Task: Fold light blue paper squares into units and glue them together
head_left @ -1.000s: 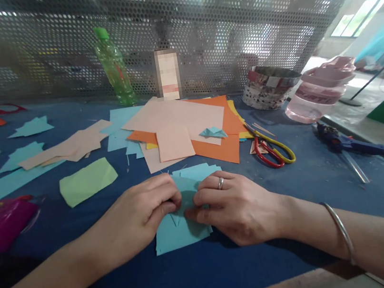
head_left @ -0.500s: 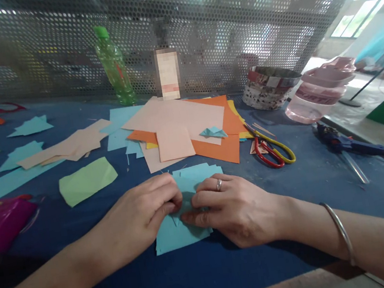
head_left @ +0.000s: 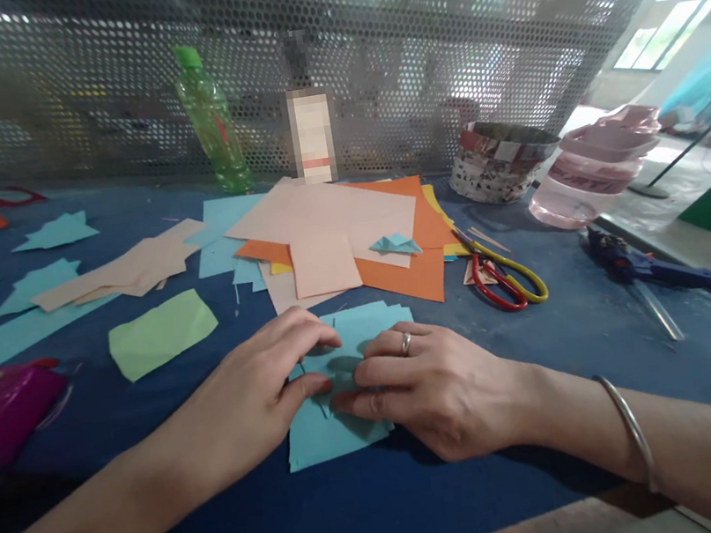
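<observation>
A stack of light blue paper sheets (head_left: 344,433) lies on the table in front of me, its edges uneven. My left hand (head_left: 280,362) is over the left side of the stack, thumb and fingers apart, with nothing between them. From the right, my right hand (head_left: 431,389) has its fingers bent and pressed down on the blue paper, the thumb and forefinger close together near the middle. Thin dark lines or creases show on the paper beside those fingertips. What lies under the right fingers is partly hidden. A ring and a bangle are on the right side.
Beyond the stack lie pink sheets (head_left: 326,208), orange paper (head_left: 404,281) and a small folded blue piece (head_left: 396,245). Scissors (head_left: 504,280), a glue gun (head_left: 646,267), a pink bottle (head_left: 588,169) and a basket (head_left: 500,160) stand right. Green paper (head_left: 162,334) and a purple object (head_left: 7,412) lie left.
My left hand's fingers have spread from a closed pinch and lifted slightly, leaving a gap between thumb and forefinger. My right hand has stayed almost still on the blue paper.
</observation>
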### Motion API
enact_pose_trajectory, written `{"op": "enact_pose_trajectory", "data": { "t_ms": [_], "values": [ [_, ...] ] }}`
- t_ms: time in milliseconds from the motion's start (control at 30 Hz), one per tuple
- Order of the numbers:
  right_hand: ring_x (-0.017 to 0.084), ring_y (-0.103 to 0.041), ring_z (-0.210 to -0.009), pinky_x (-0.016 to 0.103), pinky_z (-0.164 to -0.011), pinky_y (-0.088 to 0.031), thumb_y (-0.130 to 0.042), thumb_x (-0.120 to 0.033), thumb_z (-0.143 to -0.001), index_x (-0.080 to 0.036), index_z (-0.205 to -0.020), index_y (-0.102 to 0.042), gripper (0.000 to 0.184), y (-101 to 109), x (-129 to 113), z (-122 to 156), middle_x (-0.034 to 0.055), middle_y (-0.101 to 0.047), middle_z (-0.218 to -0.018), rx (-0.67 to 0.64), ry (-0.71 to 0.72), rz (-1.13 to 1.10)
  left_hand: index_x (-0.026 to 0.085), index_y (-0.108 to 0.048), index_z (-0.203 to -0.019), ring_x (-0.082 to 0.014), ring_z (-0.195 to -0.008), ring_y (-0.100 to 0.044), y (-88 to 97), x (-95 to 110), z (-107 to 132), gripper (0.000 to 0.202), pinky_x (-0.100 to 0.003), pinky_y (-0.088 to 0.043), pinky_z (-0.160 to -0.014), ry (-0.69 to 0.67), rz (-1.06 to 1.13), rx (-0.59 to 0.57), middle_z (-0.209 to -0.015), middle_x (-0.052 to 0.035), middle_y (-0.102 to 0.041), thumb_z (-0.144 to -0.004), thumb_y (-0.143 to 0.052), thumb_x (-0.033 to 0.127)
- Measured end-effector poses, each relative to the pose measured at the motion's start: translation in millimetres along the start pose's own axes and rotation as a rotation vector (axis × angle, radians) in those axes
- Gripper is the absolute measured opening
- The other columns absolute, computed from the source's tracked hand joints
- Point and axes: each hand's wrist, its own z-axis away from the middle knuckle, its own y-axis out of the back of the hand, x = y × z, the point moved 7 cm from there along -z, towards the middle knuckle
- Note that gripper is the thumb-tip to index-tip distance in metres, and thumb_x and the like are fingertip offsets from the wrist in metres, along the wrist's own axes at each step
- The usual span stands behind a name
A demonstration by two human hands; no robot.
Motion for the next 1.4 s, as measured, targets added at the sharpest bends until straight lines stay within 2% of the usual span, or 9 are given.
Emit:
{"op": "enact_pose_trajectory", "data": {
  "t_ms": [133, 333, 533, 867, 967, 1067, 1133, 1267, 1400],
  "values": [
    [0.024, -0.059, -0.101, 0.038, -0.084, -0.049, -0.049, -0.013, -0.102, -0.014, -0.139, -0.064, 0.040, -2.5, 0.1, -1.5, 0.0074, -0.074, -0.113, -0.063, -0.023, -0.017, 0.026, -0.064, -0.115, -0.0258, -0.105, -0.067, 2.6, -6.6, 2.0, 0.022, -0.038, -0.056, -0.093, 0.047, -0.065, 0.040, -0.121, -0.0069, -0.067, -0.102, -0.055, 0.041],
    [0.025, -0.055, -0.099, 0.040, -0.083, -0.046, -0.050, -0.016, -0.103, -0.019, -0.143, -0.062, 0.041, -5.9, 1.0, -2.3, 0.0086, -0.070, -0.117, -0.153, -0.066, -0.005, 0.028, -0.064, -0.113, -0.0275, -0.099, -0.066, 6.1, -19.6, 2.8, 0.039, -0.044, -0.057, -0.092, 0.112, -0.110, 0.093, -0.117, -0.0060, -0.067, -0.096, -0.061, 0.063],
    [0.024, -0.054, -0.099, 0.040, -0.083, -0.045, -0.048, -0.016, -0.105, -0.020, -0.144, -0.061, 0.041, -6.5, -0.2, -2.2, 0.0091, -0.069, -0.122, -0.180, -0.072, 0.014, 0.025, -0.065, -0.110, -0.0293, -0.095, -0.064, 8.3, -28.0, -1.3, 0.042, -0.047, -0.056, -0.085, 0.226, -0.127, 0.082, -0.110, -0.0077, -0.065, -0.085, -0.068, 0.059],
    [0.025, -0.053, -0.095, 0.040, -0.082, -0.043, -0.048, -0.015, -0.103, -0.022, -0.144, -0.062, 0.043, -6.3, 1.2, -2.6, 0.0074, -0.068, -0.118, -0.189, -0.082, 0.002, 0.024, -0.065, -0.108, -0.0302, -0.096, -0.065, 7.4, -27.5, -5.7, 0.025, -0.046, -0.053, -0.083, 0.207, -0.162, 0.101, -0.111, -0.0085, -0.066, -0.094, -0.053, 0.041],
    [0.024, -0.053, -0.094, 0.039, -0.084, -0.045, -0.050, -0.014, -0.101, -0.021, -0.141, -0.064, 0.043, -5.0, 1.3, -2.2, 0.0074, -0.068, -0.117, -0.150, -0.075, -0.022, 0.023, -0.064, -0.106, -0.0305, -0.100, -0.066, 11.6, -18.7, -5.2, 0.018, -0.044, -0.053, -0.083, 0.142, -0.200, 0.154, -0.109, -0.0080, -0.067, -0.098, -0.052, 0.034],
    [0.023, -0.055, -0.093, 0.039, -0.087, -0.047, -0.050, -0.010, -0.096, -0.016, -0.139, -0.064, 0.046, -1.1, 1.8, -2.0, 0.0089, -0.069, -0.114, -0.068, -0.056, -0.054, 0.022, -0.063, -0.104, -0.0275, -0.105, -0.067, 20.5, 4.4, -1.2, 0.013, -0.039, -0.052, -0.088, -0.007, -0.246, 0.291, -0.107, -0.0065, -0.069, -0.102, -0.050, 0.024],
    [0.024, -0.056, -0.094, 0.039, -0.087, -0.049, -0.049, -0.006, -0.092, -0.013, -0.136, -0.065, 0.047, 5.2, 5.4, -1.2, 0.0108, -0.069, -0.113, 0.035, -0.070, -0.057, 0.022, -0.063, -0.104, -0.0220, -0.100, -0.067, 22.4, 20.1, 3.6, 0.014, -0.034, -0.051, -0.089, -0.099, -0.227, 0.345, -0.104, -0.0042, -0.069, -0.104, -0.049, 0.018],
    [0.024, -0.060, -0.099, 0.038, -0.085, -0.051, -0.048, 0.002, -0.082, -0.015, -0.122, -0.067, 0.048, 17.3, 28.5, 5.0, 0.0124, -0.068, -0.114, 0.228, -0.256, -0.080, 0.022, -0.065, -0.102, -0.0146, -0.085, -0.067, 9.9, 33.4, 9.3, 0.006, -0.025, -0.050, -0.074, -0.170, -0.095, 0.219, -0.096, 0.0000, -0.068, -0.103, -0.059, 0.023],
    [0.025, -0.061, -0.112, 0.040, -0.095, -0.054, -0.047, 0.008, -0.070, -0.014, -0.117, -0.063, 0.055, 14.2, 46.7, 8.7, 0.0132, -0.064, -0.116, 0.228, -0.344, -0.198, 0.023, -0.064, -0.100, -0.0152, -0.086, -0.068, 4.8, 31.0, 12.2, 0.013, -0.026, -0.052, -0.075, -0.170, -0.071, 0.167, -0.098, 0.0003, -0.069, -0.099, -0.069, 0.035]
  ]
}}
